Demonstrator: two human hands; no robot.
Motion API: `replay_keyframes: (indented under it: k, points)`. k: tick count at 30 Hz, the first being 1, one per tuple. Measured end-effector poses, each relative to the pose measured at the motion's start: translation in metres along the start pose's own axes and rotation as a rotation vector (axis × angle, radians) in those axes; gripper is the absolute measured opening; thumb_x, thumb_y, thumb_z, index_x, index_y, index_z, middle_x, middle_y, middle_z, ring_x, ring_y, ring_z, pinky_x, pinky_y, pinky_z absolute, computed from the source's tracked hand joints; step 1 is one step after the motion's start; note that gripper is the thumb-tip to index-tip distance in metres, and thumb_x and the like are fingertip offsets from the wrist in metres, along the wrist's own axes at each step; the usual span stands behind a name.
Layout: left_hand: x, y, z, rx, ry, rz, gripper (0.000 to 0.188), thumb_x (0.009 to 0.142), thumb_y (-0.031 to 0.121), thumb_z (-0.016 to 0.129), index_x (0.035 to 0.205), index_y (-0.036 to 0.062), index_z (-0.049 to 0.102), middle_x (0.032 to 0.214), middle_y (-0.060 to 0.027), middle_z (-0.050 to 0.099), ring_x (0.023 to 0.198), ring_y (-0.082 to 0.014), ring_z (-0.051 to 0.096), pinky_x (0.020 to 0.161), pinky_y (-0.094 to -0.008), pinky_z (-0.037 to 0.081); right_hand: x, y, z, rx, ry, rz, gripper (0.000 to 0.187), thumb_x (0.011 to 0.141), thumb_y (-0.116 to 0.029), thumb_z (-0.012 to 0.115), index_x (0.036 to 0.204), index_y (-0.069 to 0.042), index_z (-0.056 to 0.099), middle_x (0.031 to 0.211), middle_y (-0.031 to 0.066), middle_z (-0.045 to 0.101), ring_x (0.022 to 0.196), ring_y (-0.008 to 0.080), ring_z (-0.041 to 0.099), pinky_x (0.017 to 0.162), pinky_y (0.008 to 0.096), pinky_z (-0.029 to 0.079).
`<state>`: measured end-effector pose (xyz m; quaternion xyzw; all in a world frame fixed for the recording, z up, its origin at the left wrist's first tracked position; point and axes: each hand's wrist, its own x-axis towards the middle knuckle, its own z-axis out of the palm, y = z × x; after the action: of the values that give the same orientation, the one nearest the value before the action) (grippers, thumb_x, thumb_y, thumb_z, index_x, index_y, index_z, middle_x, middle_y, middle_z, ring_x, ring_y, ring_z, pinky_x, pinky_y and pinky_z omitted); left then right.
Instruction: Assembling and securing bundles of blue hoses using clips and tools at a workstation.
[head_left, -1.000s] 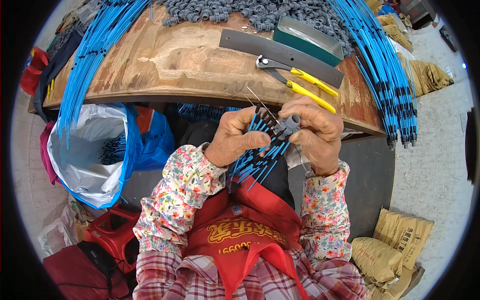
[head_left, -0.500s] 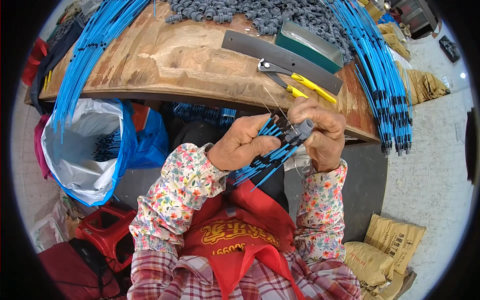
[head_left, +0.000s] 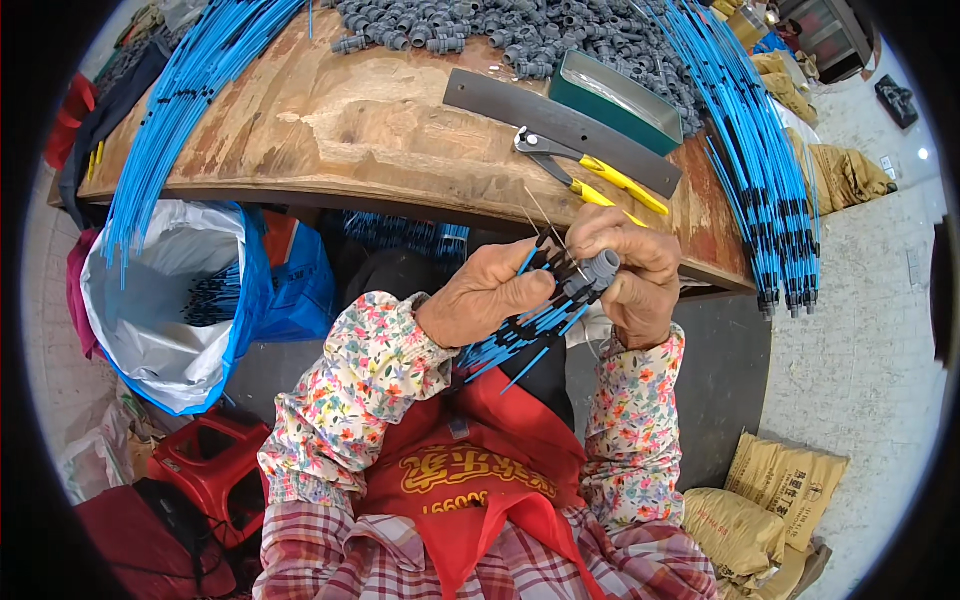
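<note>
My left hand [head_left: 485,295] is closed round a bundle of thin blue tubes with black sleeves [head_left: 540,335], held above my lap. At the bundle's upper right end sits a grey ribbed plastic fitting [head_left: 603,266]. Bent round that fitting, my right hand [head_left: 640,262] has its thumb at the lower side and its fingers above. A thin wire [head_left: 546,214] sticks up between the two hands and passes by the fitting; my right fingertips are beside it. How the wire runs behind the fingers is hidden.
On the wooden table [head_left: 330,130] lie yellow-handled pliers [head_left: 600,175], a flat metal bar [head_left: 560,125], a green tray [head_left: 655,118] and a heap of grey fittings [head_left: 480,30]. Blue tubes hang over both sides. An open blue-and-white bag [head_left: 150,330] stands left, a red stool [head_left: 205,455] below.
Both hands keep their grip, with the right hand and the grey fitting slightly lower and further left. The fitting's open end has tilted a little. The whole view has shifted slightly.
</note>
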<state>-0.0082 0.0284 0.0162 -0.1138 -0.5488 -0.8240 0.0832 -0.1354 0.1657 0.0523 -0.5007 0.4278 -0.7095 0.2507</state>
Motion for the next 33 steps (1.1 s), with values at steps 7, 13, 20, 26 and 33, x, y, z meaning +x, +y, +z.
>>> replay_keyframes:
  k: [7,13,20,26,33]
  points:
    - [0.002,0.003,-0.001,0.052,-0.009,0.008,0.036,0.095,0.032,0.054,0.112,0.0007,0.057,0.080,0.0053,0.054,0.069,-0.0016,0.044,0.060,-0.0185,0.036,0.000,0.001,0.000,0.022,0.004,-0.004,0.044,0.070,-0.025,0.077,0.097,0.008,0.066,0.093,0.0139,0.063,0.090,0.0225,0.056,0.077,0.0321,0.045]
    - [0.002,0.006,-0.005,-0.099,-0.012,-0.086,0.038,0.091,0.035,0.058,0.108,0.0005,0.060,0.082,0.0024,0.058,0.071,-0.0030,0.049,0.062,-0.0192,0.040,0.001,-0.004,0.004,-0.058,0.016,-0.018,0.043,0.070,-0.025,0.077,0.097,0.007,0.066,0.093,0.0133,0.063,0.088,0.0224,0.057,0.077,0.0325,0.045]
    - [-0.002,0.005,-0.004,-0.131,0.034,-0.093,0.040,0.089,0.035,0.061,0.105,-0.0013,0.062,0.086,-0.0031,0.065,0.075,-0.0063,0.057,0.066,-0.0202,0.045,0.007,-0.011,0.009,-0.233,-0.064,-0.111,0.042,0.070,-0.026,0.076,0.096,0.006,0.067,0.093,0.0138,0.062,0.082,0.0195,0.056,0.068,0.0286,0.047]
    - [-0.007,0.007,-0.011,-0.177,-0.084,-0.081,0.043,0.088,0.035,0.062,0.105,-0.0048,0.062,0.093,-0.0120,0.068,0.082,-0.0135,0.064,0.068,-0.0236,0.048,0.008,-0.018,0.024,-0.128,-0.043,0.023,0.044,0.071,-0.031,0.075,0.094,0.006,0.067,0.086,0.0113,0.059,0.076,0.0195,0.055,0.059,0.0270,0.044]
    - [-0.006,0.035,0.006,-0.159,0.131,0.023,0.034,0.089,0.029,0.061,0.101,-0.0027,0.064,0.078,-0.0033,0.061,0.069,-0.0083,0.053,0.059,-0.0223,0.040,0.025,-0.031,0.042,-0.047,0.088,0.096,0.031,0.076,-0.006,0.072,0.104,0.006,0.065,0.084,0.0070,0.056,0.066,0.0114,0.056,0.052,0.0202,0.048]
